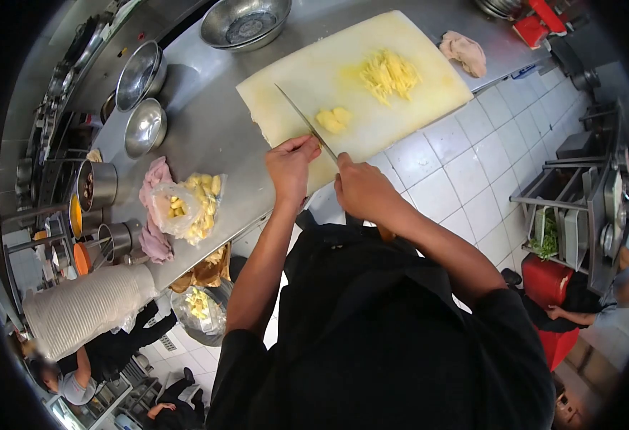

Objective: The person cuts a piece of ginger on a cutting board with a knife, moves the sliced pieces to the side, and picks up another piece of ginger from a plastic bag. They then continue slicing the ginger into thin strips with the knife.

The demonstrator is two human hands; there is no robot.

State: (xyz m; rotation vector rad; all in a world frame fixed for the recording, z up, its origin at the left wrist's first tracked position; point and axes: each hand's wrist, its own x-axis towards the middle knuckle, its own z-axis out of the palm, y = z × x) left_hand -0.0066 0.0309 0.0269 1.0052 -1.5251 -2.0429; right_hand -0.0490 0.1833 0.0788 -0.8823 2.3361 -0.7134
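My right hand (364, 188) is closed around the handle of a kitchen knife (301, 116). Its long blade points away and to the left over the white cutting board (278, 75). Close against the blade, my left hand (290, 170) has its fingertips pinched on a small yellow piece, apparently ginger; the fingers mostly hide it. Just beyond the blade lies a little pile of ginger slices (334, 120). A larger heap of ginger shreds (390, 74) rests farther right on the board.
Left on the steel counter (207, 129) are an open plastic bag of peeled yellow pieces (203, 204), a pink cloth (156, 240) and metal bowls (145, 129). Another cloth (465, 54) lies right of the board. People (78, 376) are at lower left; another person (594, 308) sits at right.
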